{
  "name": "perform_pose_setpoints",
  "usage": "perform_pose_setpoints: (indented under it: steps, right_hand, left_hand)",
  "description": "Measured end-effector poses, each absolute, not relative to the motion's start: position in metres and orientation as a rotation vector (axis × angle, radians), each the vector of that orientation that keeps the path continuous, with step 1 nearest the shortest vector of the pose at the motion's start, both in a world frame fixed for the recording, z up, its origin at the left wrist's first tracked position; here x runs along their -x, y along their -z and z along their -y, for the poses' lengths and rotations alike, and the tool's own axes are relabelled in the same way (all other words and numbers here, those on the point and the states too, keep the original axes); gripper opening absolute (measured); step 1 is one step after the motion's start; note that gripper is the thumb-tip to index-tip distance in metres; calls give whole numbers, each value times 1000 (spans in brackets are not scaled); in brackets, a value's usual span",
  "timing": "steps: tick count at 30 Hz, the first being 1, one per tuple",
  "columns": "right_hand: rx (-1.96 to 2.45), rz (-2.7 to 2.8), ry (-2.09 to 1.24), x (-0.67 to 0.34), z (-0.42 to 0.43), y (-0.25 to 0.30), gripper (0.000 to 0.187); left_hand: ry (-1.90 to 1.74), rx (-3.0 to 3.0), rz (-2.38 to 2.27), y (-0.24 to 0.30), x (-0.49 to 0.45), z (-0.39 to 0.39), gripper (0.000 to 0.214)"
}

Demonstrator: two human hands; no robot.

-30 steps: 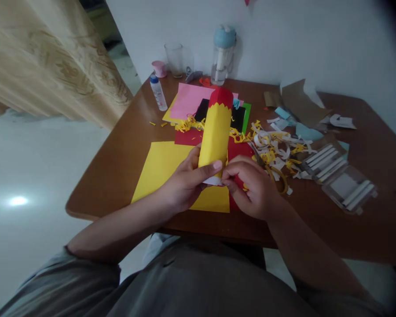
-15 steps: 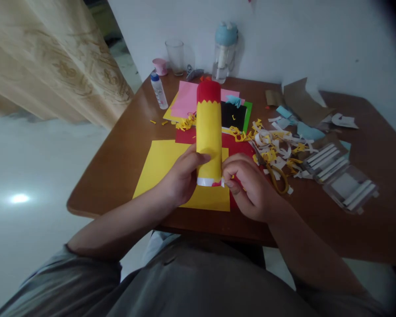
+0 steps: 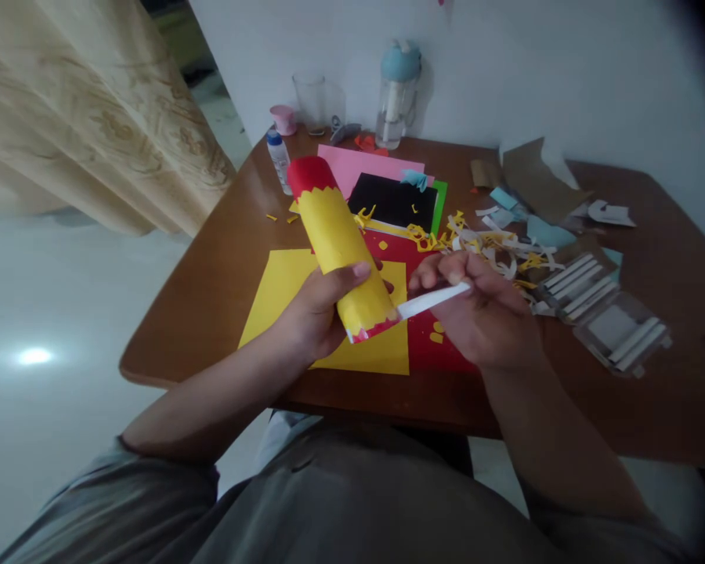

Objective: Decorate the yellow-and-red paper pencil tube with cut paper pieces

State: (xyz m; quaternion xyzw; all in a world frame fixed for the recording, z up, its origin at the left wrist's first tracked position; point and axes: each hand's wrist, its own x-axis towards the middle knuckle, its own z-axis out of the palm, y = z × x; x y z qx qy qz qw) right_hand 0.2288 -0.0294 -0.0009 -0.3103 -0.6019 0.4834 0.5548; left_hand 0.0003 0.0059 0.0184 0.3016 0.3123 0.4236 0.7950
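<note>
My left hand (image 3: 314, 317) is wrapped round the lower part of a yellow paper tube (image 3: 341, 247) with a red zigzag-edged top and a red rim at the bottom. The tube leans up and to the left above a yellow paper sheet (image 3: 282, 294). My right hand (image 3: 482, 317) pinches a white strip (image 3: 432, 301) that runs from the tube's lower end out to the right. A red sheet (image 3: 432, 341) lies on the table under that hand.
The brown table (image 3: 211, 290) holds pink (image 3: 364, 164), black (image 3: 393, 201) and green paper, yellow and white scraps (image 3: 493, 247), a clear case of white sticks (image 3: 608, 313), a glue bottle (image 3: 279, 160), a glass (image 3: 310, 102), a water bottle (image 3: 395, 94) and cardboard (image 3: 534, 184). A curtain (image 3: 94, 110) hangs left.
The tube has tipped from upright to leaning left. My right hand has moved right and drawn the white strip away from the tube's lower end.
</note>
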Motion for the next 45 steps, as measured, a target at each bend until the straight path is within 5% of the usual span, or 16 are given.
perform_pose_setpoints:
  steps: [7,15,21,25,30,45]
  right_hand:
    - [816,1227,-1147,-248,19,-6,48]
    - [763,1176,-1221,-263,19,-9,31]
    - [1354,1134,-272,-284,8,22,18]
    - [1429,1416,109,-272,19,16,52]
    - [954,1781,-363,-226,47,-14,16]
    - [873,1878,-568,-214,52,-22,16]
  left_hand:
    - [-1019,-686,-570,-12,-4,-7,72]
    - [-996,-559,-556,-15,1,-10,41]
    - [-988,-540,-608,-16,3,-10,45]
    - [-941,-538,-661,-16,1,-8,52]
    - [-957,-616,-754,-19,-4,-3,56]
    - [-1009,-654,-754,-16,-6,0,55]
